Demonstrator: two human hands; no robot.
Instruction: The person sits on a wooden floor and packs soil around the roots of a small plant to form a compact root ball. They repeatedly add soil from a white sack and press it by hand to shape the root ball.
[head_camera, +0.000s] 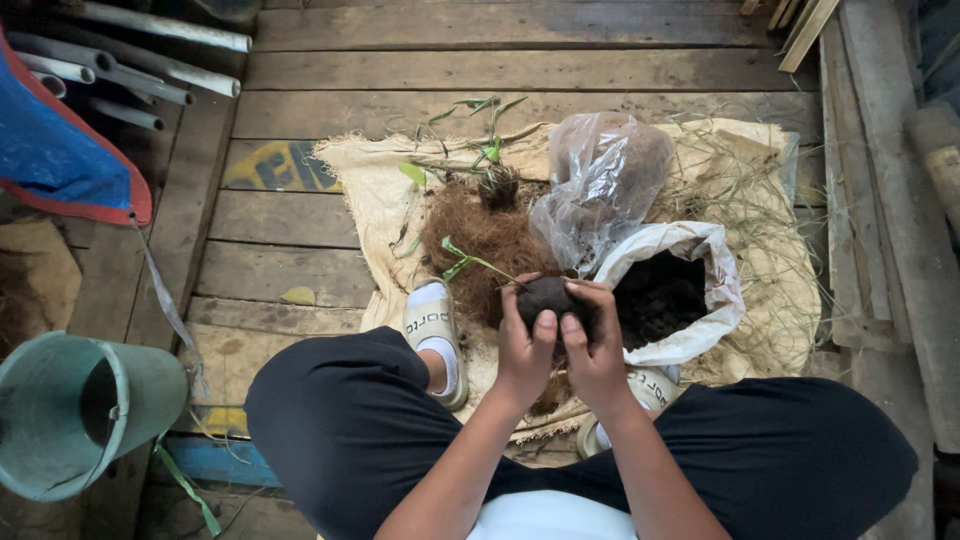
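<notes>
— Dark, damp-looking soil packed into a round ball (548, 296), with a thin green seedling (470, 260) sticking out of it to the left; that's what both hands hold, just above the near edge of the burlap sacking (370, 180).

— How are the fingers set?

— The left hand (524, 352) wraps the ball from the left, fingers (510, 305) curled and pressed onto it. The right hand (597, 350) cups it from the right, fingers (580, 300) curled over the top. Both are closed on the ball.

— Any advice for shaping it?

— I'd judge even pressure all round works best, turning the ball while keeping the stem free so it doesn't snap.

— What lies around it?

— Just right of the hands is an open white plastic sack of black soil (665, 295). Beyond it sits a crumpled clear plastic bag (605, 180). A heap of brown coconut fibre (485, 240) lies left of that, with another small leafy plant (490, 150) at its far side.

— And the place?

— Weathered wooden plank floor (500, 75). A green plastic bucket (75, 410) lies tipped at the near left, grey pipes (150, 60) and a blue tarpaulin (50, 150) at the far left
</notes>
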